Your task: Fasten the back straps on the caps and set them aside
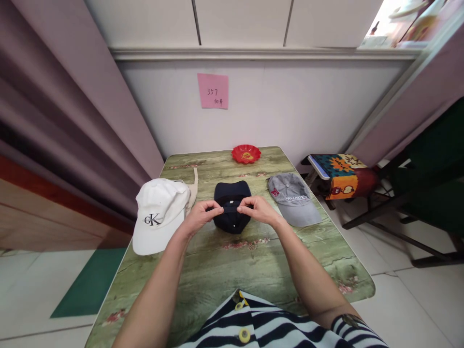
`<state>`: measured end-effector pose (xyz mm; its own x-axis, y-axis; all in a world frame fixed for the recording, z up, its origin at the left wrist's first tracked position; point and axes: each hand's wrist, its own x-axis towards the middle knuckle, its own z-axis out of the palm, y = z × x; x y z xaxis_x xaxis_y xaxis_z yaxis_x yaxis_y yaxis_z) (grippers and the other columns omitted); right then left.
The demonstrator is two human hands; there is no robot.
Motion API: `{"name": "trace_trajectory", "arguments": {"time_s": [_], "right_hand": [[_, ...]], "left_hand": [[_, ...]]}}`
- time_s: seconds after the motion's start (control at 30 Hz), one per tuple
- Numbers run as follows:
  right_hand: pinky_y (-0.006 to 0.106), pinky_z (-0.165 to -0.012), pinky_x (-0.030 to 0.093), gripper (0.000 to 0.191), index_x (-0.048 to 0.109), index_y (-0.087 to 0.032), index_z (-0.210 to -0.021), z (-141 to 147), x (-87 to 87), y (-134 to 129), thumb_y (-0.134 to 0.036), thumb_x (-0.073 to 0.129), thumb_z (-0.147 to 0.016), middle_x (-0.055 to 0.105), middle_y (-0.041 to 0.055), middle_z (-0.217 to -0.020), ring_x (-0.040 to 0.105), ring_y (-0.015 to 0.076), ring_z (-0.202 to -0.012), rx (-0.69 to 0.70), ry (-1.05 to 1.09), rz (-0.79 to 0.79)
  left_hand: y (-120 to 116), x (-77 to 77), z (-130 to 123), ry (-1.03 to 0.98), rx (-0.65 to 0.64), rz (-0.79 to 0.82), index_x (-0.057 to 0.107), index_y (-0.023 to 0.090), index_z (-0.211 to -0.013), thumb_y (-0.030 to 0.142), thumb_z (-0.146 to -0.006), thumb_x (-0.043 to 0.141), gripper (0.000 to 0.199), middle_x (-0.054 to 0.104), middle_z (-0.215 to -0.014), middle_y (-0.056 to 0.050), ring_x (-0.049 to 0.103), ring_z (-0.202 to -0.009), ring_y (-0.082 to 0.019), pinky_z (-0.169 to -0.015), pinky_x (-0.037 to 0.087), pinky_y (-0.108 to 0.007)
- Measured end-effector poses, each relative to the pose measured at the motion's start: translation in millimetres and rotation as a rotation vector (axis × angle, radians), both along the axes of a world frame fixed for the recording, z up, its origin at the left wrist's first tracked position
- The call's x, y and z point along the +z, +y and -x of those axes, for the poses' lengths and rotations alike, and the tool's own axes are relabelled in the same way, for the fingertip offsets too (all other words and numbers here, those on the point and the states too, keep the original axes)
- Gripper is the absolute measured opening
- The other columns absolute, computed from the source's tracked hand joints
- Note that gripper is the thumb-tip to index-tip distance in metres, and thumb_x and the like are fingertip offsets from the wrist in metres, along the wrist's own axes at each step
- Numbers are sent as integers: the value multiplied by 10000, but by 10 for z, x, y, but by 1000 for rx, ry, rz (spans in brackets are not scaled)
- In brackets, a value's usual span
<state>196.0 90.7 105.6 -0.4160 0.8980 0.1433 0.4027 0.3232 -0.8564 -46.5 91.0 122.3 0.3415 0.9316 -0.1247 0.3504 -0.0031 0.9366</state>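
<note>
A dark navy baseball cap [232, 190] lies in the middle of the table, its brim pointing away from me and its back strap facing me. With thumb and fingers, my left hand [201, 214] pinches the left end of that strap. My right hand [258, 210] pinches it on the right side, so the strap spans between both hands. Left of them sits a white baseball cap [163, 205] with black "CK" letters, a beige strap [195, 181] sticking out behind it. To the right rests a grey baseball cap [294, 198] with a red patch and white lettering.
A red scalloped dish [246, 153] stands at the far edge of the green wood-patterned table [217, 270]. Pink paper [213, 91] with handwriting hangs on the wall. A stool with a colourful cover [340, 174] and a dark chair [427, 193] are at the right, curtains [83, 87] at the left.
</note>
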Motion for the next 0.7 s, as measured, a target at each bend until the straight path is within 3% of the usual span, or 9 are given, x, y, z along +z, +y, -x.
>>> {"name": "trace_trajectory", "arguments": {"time_s": [0.27, 0.5, 0.7], "right_hand": [[222, -612, 342, 300, 698, -162, -736, -32, -9, 26, -420, 611, -861, 632, -18, -669, 519, 115, -645, 0, 50, -15], [230, -631, 353, 345, 698, -158, -742, -28, -68, 43, -461, 596, -872, 650, -14, -694, 539, 124, -661, 11, 48, 9], [254, -707, 414, 501, 732, -168, -848, -116, -72, -6, -513, 391, -973, 713, 23, -818, 615, 168, -769, -46, 82, 29]], "left_hand": [[30, 48, 72, 14, -21, -80, 664, 149, -694, 436, -752, 697, 295, 582, -670, 4, 481, -637, -121, -596, 365, -228], [-4, -7, 87, 9, 19, -4, 656, 148, -712, 484, -751, 699, 340, 500, -566, 31, 392, -518, -91, -494, 276, -218], [3, -88, 113, -59, 85, 58, 692, 154, -781, 603, -870, 491, 500, 558, -598, -6, 461, -515, -113, -503, 340, -238]]}}
